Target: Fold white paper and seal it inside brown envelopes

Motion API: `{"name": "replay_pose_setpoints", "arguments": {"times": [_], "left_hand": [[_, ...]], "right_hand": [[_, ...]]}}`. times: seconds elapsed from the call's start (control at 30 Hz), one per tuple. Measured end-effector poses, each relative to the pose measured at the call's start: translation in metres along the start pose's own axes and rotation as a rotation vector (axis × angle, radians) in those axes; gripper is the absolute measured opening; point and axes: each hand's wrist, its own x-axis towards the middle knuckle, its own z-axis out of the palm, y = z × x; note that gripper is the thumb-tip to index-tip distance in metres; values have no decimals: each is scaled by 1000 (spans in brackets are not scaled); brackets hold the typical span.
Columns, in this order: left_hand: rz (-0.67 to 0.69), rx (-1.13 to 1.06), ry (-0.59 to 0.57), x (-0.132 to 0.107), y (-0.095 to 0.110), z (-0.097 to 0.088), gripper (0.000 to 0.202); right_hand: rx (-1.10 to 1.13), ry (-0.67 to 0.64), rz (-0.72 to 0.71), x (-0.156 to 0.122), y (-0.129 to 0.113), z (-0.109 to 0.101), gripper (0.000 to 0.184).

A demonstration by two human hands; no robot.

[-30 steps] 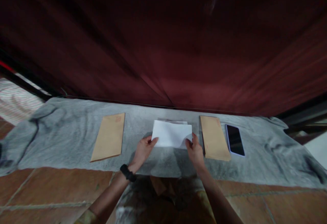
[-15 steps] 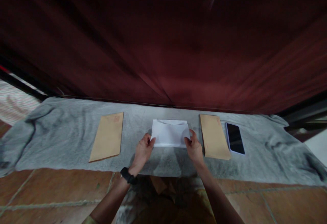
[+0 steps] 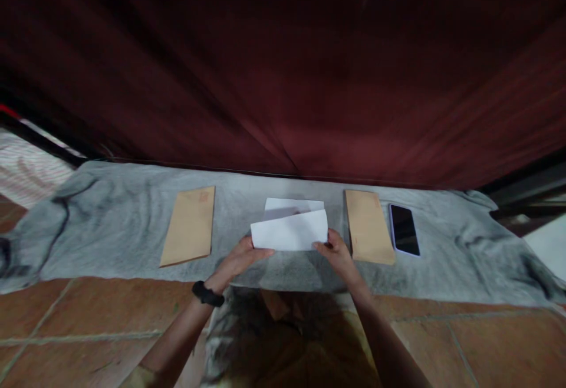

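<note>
- Dark red curtain [image 3: 309, 128] hangs behind a long bench or low table draped in a wrinkled grey cloth [image 3: 455, 246]; tiled floor [image 3: 119, 308] shows along the near side.
- At the middle of the cloth, straight ahead of the person, is a white top sheet [image 3: 289, 232]. It partly covers a white lower sheet [image 3: 276, 206]; whether the two are joined by a fold cannot be told.
- Left hand [image 3: 241, 257], with a black band [image 3: 207, 293] on its wrist: a narrow hold on the top sheet's left end, thumb along the near edge, fingers mostly hidden behind.
- Right hand [image 3: 338, 254]: a close pinch on the right end, thumb in front, fingers at the back.
- What has just changed: half a second ago the top sheet sat nearly square over the lower sheet. Now it is tilted, its left end nearer the person and jutting past the lower sheet, more of which shows.
- What that suggests: the top sheet seems to be handled by itself, with the lower sheet left lying.
- To the left lies a brown left envelope [image 3: 189, 226]; to the right, a brown right envelope [image 3: 369, 226], with a phone [image 3: 404, 230], screen dark, just beside it.
</note>
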Motion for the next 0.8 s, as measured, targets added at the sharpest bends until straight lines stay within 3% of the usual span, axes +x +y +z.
{"name": "replay_pose_setpoints", "arguments": {"times": [0.17,0.23,0.33,0.43,0.57,0.8], "left_hand": [[199,280,-205,-5,-11,-11,36],[241,378,-232,-7,-15,-15,33],[274,458,-268,-6,-14,-17,32],[249,446,-144,-4,-12,-14,36],[78,295,92,2,-16,-3,39],[-45,285,332,20,-13,12,37]], "right_hand": [[19,-345,-96,-12,2,-21,20],[12,-353,-115,-16,3,-24,18],[24,-251,-102,-18,4,-22,16],[0,-88,-53,-16,3,-16,24],[-92,50,-6,-13,1,-6,31],[-555,219,57,-5,2,10,30]]}}
